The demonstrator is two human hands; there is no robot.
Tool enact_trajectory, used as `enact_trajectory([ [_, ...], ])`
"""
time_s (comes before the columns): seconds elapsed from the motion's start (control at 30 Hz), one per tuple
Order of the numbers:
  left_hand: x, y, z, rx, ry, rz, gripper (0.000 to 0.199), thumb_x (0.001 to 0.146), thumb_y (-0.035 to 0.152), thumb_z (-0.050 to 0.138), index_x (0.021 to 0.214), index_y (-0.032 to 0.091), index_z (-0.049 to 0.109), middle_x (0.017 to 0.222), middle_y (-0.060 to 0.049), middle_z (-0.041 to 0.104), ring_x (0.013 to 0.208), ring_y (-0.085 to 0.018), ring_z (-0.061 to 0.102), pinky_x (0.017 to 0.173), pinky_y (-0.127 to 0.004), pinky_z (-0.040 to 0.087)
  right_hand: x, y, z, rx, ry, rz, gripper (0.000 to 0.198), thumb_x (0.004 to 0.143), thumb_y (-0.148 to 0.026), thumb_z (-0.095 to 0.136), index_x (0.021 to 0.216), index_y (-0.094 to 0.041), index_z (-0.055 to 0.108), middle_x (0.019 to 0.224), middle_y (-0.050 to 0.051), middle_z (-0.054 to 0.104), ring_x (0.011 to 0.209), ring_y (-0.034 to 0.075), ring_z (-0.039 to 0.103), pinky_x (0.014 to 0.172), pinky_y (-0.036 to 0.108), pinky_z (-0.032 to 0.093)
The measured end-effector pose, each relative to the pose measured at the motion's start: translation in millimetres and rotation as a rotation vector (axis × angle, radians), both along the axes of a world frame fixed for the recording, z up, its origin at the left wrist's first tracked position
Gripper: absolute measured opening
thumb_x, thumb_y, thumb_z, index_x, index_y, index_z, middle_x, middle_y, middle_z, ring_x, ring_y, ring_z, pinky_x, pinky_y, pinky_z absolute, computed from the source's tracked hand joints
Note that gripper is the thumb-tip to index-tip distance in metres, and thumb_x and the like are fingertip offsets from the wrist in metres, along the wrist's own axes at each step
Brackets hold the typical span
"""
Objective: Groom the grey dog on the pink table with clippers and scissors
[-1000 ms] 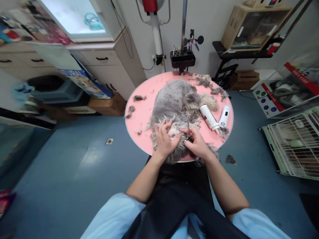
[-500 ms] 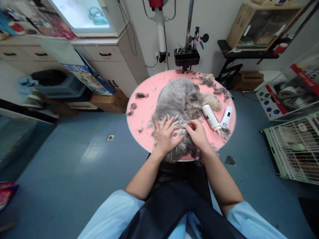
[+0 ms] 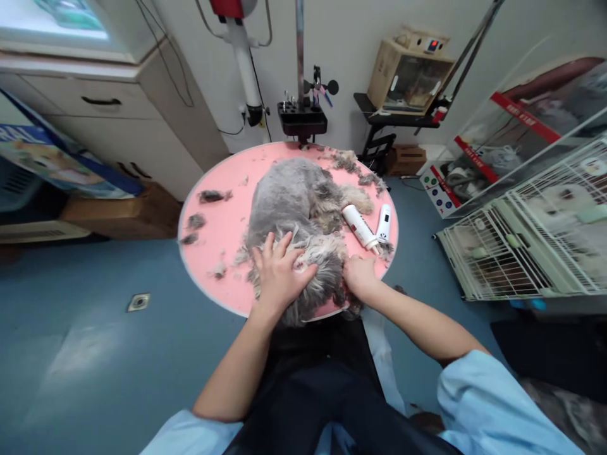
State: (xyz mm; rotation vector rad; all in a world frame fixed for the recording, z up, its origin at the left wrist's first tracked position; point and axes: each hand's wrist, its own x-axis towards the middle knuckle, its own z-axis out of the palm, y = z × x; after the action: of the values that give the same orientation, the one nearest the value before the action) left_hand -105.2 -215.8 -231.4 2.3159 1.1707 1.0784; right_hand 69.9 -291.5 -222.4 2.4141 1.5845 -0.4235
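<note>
Lying before you: a grey dog (image 3: 284, 189), its close-clipped body across the middle of the round pink table (image 3: 208, 272), its shaggy-haired end toward you at the near rim.
Your left hand (image 3: 279, 272): open, palm down, fingers spread over the shaggy hair; a pale patch (image 3: 300, 266) shows between your thumb and forefinger.
Your right hand (image 3: 361, 277): at the right edge of that hair, fingers curled out of sight, so I cannot tell whether you grip anything.
Bottle and device: beyond your right hand, a white bottle (image 3: 358, 225) lies on its side, nozzle toward you, just beside a white handheld device (image 3: 384, 220) with a small dark window.
Loose fur: dark tufts (image 3: 211, 196) lie along your table's left side; more clumps (image 3: 346, 161) gather at the far right.
Behind the table: a black tool holder (image 3: 302, 120) on an upright metal post (image 3: 300, 50).
Off to your right: a wire cage (image 3: 490, 253), well apart from the table.
</note>
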Motion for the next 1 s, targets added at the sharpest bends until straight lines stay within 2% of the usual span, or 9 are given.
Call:
enact_trajectory([
  [0.1, 1.9, -0.4, 2.2, -0.008, 0.014, 0.003, 0.032, 0.058, 0.031, 0.086, 0.087, 0.025, 0.074, 0.134, -0.010, 0.062, 0.138, -0.047, 0.037, 0.112, -0.077, 0.009, -3.0, 8.5, -0.1, -0.036, -0.014, -0.029, 0.039, 0.082, -0.006, 0.050, 0.117, -0.007, 0.067, 0.107, 0.031, 0.069, 0.101, 0.040, 0.066, 0.081, 0.066, 0.046],
  [0.2, 3.6, -1.8, 7.6, -0.036, 0.064, 0.010, 0.031, 0.060, 0.033, 0.086, 0.087, 0.024, 0.074, 0.136, -0.010, 0.061, 0.140, -0.047, 0.036, 0.112, -0.078, 0.011, -7.9, 15.6, -5.3, -0.038, -0.027, -0.073, 0.043, 0.080, -0.008, 0.054, 0.121, -0.005, 0.065, 0.114, 0.034, 0.067, 0.101, 0.042, 0.067, 0.076, 0.066, 0.049],
  [0.3, 3.5, -4.2, 16.1, -0.078, 0.161, 0.015, 0.028, 0.067, 0.036, 0.081, 0.092, 0.024, 0.075, 0.140, -0.009, 0.058, 0.142, -0.045, 0.033, 0.113, -0.076, 0.015, -2.5, 22.1, -1.9, -0.015, 0.003, -0.140, 0.036, 0.080, -0.012, 0.059, 0.114, -0.003, 0.068, 0.101, 0.031, 0.071, 0.100, 0.042, 0.068, 0.080, 0.064, 0.049],
  [0.43, 2.0, -7.9, 21.8, -0.107, 0.236, 0.020, 0.029, 0.072, 0.037, 0.077, 0.097, 0.024, 0.074, 0.142, -0.007, 0.057, 0.144, -0.042, 0.032, 0.114, -0.073, 0.017, 49.6, 28.4, 23.8, 0.108, 0.057, -0.286, 0.017, 0.084, -0.019, 0.062, 0.093, -0.006, 0.070, 0.091, 0.025, 0.072, 0.098, 0.037, 0.069, 0.086, 0.053, 0.049],
  [0.5, 1.5, -9.1, 20.0, -0.100, 0.234, 0.009, 0.031, 0.072, 0.038, 0.077, 0.099, 0.025, 0.073, 0.143, -0.007, 0.056, 0.144, -0.041, 0.031, 0.115, -0.072, 0.018, 87.3, 31.8, 33.6, 0.239, 0.035, -0.398, 0.034, 0.094, -0.031, 0.051, 0.107, -0.003, 0.063, 0.111, 0.032, 0.065, 0.110, 0.036, 0.064, 0.085, 0.047, 0.048],
  [0.57, 1.3, -9.9, 17.0, -0.090, 0.216, 0.004, 0.033, 0.071, 0.038, 0.077, 0.101, 0.025, 0.072, 0.143, -0.006, 0.056, 0.145, -0.041, 0.030, 0.116, -0.072, 0.017, 119.5, 35.9, 34.0, 0.324, 0.060, -0.525, 0.042, 0.091, -0.038, 0.055, 0.108, 0.001, 0.058, 0.113, 0.036, 0.061, 0.110, 0.035, 0.063, 0.081, 0.041, 0.049],
  [0.73, 0.2, -10.6, 10.0, -0.105, 0.144, 0.017, 0.050, 0.069, 0.036, 0.079, 0.116, 0.024, 0.065, 0.142, -0.009, 0.057, 0.145, -0.041, 0.031, 0.116, -0.071, 0.015, 151.7, 38.8, 13.4, 0.531, 0.330, -0.723, 0.028, 0.063, -0.018, 0.080, 0.078, -0.013, 0.057, 0.075, 0.011, 0.066, 0.075, 0.023, 0.067, 0.059, 0.027, 0.050],
  [0.87, 1.0, -11.8, 0.9, -0.078, 0.051, 0.037, 0.069, 0.067, 0.034, 0.080, 0.128, 0.019, 0.052, 0.140, -0.014, 0.057, 0.144, -0.039, 0.034, 0.118, -0.068, 0.015, 142.0, 32.4, 14.6, 0.792, 0.631, -0.781, 0.016, 0.083, -0.030, 0.063, 0.082, -0.018, 0.052, 0.067, 0.001, 0.062, 0.058, 0.014, 0.062, 0.051, 0.024, 0.052],
  [1.0, 2.8, -13.4, -9.1, -0.027, 0.000, 0.056, 0.073, 0.066, 0.035, 0.080, 0.129, 0.018, 0.047, 0.137, -0.016, 0.059, 0.143, -0.038, 0.036, 0.118, -0.065, 0.016, 102.9, 26.1, 28.5, 0.998, 1.020, -0.819, 0.039, 0.097, -0.048, 0.033, 0.080, -0.020, 0.054, 0.063, 0.001, 0.063, 0.048, 0.013, 0.061, 0.047, 0.026, 0.054],
])
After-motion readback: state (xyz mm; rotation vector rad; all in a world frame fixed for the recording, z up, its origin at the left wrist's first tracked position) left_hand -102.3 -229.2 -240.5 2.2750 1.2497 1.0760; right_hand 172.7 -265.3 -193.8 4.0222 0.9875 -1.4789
